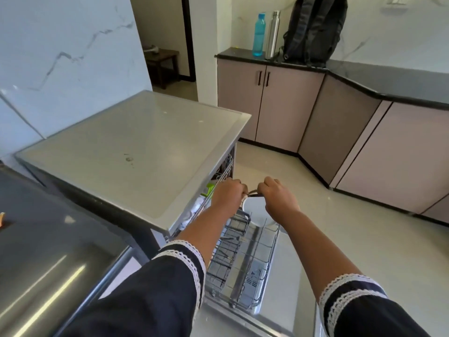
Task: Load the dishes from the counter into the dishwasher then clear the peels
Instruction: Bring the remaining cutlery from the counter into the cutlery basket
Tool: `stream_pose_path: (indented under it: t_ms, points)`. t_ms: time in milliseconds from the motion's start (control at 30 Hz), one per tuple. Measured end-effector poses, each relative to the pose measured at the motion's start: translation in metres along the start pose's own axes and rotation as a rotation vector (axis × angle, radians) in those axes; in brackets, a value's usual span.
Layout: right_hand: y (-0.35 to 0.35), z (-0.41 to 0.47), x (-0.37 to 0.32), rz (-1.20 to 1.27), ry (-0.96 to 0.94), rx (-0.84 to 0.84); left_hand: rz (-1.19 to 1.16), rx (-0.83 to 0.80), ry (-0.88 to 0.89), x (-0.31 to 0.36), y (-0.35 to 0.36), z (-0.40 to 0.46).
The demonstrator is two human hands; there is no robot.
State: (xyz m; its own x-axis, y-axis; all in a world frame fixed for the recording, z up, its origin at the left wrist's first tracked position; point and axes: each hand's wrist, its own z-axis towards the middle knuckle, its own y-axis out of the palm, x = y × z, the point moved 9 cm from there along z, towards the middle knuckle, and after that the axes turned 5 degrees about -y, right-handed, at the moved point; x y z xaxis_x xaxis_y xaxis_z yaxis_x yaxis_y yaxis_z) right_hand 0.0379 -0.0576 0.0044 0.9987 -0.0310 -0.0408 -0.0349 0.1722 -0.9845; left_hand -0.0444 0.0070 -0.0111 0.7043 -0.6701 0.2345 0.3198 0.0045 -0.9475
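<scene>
The dishwasher (136,152) stands open with its lower wire rack (245,259) pulled out over the dropped door (279,310). My left hand (227,197) grips the rim of a white bowl (257,211) held above the rack's far end. My right hand (279,199) pinches a thin metal utensil (254,193) that lies across the bowl's top edge. A fork (233,238) rests in the cutlery basket (226,251) on the rack's left side. White dishes (194,210) show further inside the machine, partly hidden under its top.
A dark counter (43,229) lies at my left with an orange scrap (2,218) at the frame edge. Pink cabinets (352,142) line the far wall under a black counter (388,79) carrying a blue bottle (258,35), a steel bottle (272,35) and a backpack (315,30). Pale floor (364,239) spreads to the right.
</scene>
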Motion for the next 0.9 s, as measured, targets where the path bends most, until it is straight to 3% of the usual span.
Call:
stream_pose_path:
  t_ms: [333,700,900]
  points:
    - [0.171,0.001,0.012,0.025,0.086,-0.152,-0.045,0.002,0.05,-0.056,0.136,-0.015]
    - [0.378,0.029,0.009,0.059,0.053,-0.077,0.041,-0.057,-0.018,-0.146,0.322,-0.024]
    - [0.429,0.04,0.011,0.01,0.0,-0.023,-0.001,-0.089,-0.087,-0.184,0.38,-0.024]
